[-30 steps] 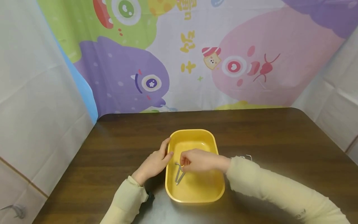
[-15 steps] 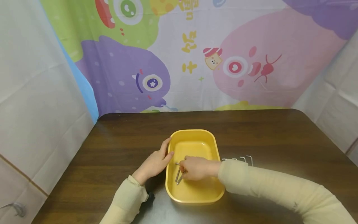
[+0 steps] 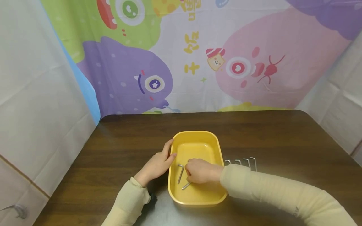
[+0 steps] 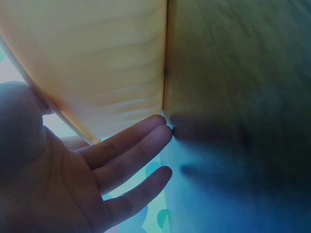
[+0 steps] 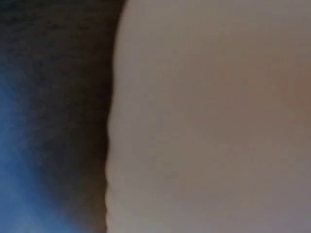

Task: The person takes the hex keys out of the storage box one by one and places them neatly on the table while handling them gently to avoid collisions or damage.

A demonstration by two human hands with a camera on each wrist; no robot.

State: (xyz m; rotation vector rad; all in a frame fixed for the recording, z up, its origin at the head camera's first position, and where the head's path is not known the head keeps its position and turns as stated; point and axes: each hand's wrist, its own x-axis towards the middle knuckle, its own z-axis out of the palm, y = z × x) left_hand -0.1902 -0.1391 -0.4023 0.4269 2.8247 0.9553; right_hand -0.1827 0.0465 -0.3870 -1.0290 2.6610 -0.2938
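A yellow plastic bin stands on the table in the head view. My left hand holds its left wall, thumb over the rim and fingers outside; in the left wrist view the fingers reach fairly straight down towards the tabletop. Inside the bin my right hand has curled fingers and pinches a hex key. Only that key's lower end shows; the rest is hidden by the hand. Beside it a second hex key lies on the bin floor. The right wrist view holds mostly a blurred pale surface.
To the right of the bin, several hex keys lie in a row on the dark wooden table, partly hidden by the right sleeve. A cartoon curtain hangs behind the table's far edge.
My right hand has lowered and shifted slightly right in the bin, moving the pinched hex key apart from the other. The right forearm has uncovered more hex keys. My left hand stays put.
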